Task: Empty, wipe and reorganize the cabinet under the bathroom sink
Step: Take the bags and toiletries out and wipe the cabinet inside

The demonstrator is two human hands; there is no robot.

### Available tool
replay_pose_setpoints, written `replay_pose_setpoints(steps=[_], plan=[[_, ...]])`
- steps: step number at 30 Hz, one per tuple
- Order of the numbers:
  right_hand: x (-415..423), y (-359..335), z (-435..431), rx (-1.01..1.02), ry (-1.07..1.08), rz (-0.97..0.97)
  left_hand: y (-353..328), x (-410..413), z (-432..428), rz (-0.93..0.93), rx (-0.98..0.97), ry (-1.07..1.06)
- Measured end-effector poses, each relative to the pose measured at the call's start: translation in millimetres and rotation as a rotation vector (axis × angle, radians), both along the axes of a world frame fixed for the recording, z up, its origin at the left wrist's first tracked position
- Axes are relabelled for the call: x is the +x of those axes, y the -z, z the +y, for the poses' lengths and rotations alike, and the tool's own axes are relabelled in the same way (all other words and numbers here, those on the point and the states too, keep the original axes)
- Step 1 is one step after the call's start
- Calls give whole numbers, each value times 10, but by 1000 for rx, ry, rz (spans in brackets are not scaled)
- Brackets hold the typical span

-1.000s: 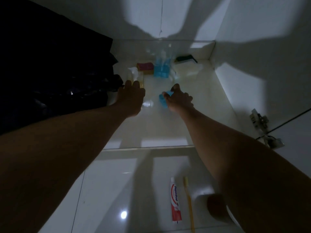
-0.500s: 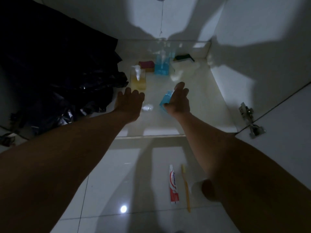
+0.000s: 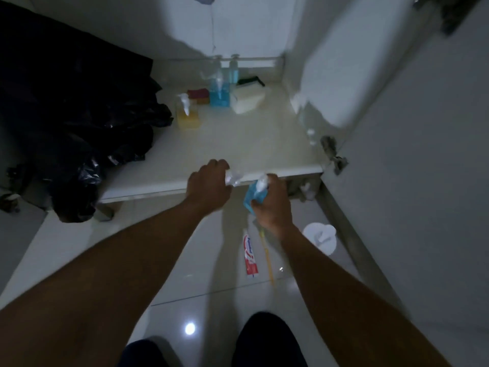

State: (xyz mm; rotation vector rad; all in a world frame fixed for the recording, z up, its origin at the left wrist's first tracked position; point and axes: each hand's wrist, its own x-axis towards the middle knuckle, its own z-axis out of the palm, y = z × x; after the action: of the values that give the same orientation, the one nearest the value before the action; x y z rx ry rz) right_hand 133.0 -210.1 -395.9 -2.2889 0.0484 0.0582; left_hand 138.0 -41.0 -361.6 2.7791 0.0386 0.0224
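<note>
I think I am on the emptying step. My left hand (image 3: pixel 209 186) is at the front edge of the cabinet (image 3: pixel 238 147). Its fingers are curled round a small clear thing (image 3: pixel 233 177) that is too blurry to name. My right hand (image 3: pixel 274 207) is just beside it, with its fingers wrapped round a blue thing with a white top (image 3: pixel 254 195). Next I should set both down on the floor near the toothpaste (image 3: pixel 250 254) and toothbrush (image 3: pixel 267 256), then reach in for the rest. The cabinet is white inside and open. Near its back edge stand a yellow bottle (image 3: pixel 186 115), a blue bottle (image 3: pixel 219 95) and a white block (image 3: pixel 247 100). A black bag (image 3: pixel 79 115) fills its left side.
</note>
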Motion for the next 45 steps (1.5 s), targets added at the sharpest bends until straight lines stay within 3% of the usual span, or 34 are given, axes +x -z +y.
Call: replay_pose_setpoints(steps=[4,11,13,15,17,28,38,45], plan=[[-557,318,-318,33,0,75,272,-338,-404,106,-16,33],[-1308,813,-851,-176,-1,-13,943,-754,-1052,341,-139,83],[-1426,936,-1048,-185,26,102,1094,-808,-1189,393,-144,117],[-1488,1066,-1215,-112,73,294,1219,-838,-1306,419,-146,151],[-1489,1228,-1350,-115,143,360,1308,-861,-1413,447,-156,169],[-1339,1498,-1646,-144,328,421,1698,-885,-1816,543,-259,237],[-1386,1462,-1633,-92,324,401,1661,-830,-1799,536,-224,268],[-1389,1029,-1423,-37,418,189,1318,-807,-1562,492,-110,295]])
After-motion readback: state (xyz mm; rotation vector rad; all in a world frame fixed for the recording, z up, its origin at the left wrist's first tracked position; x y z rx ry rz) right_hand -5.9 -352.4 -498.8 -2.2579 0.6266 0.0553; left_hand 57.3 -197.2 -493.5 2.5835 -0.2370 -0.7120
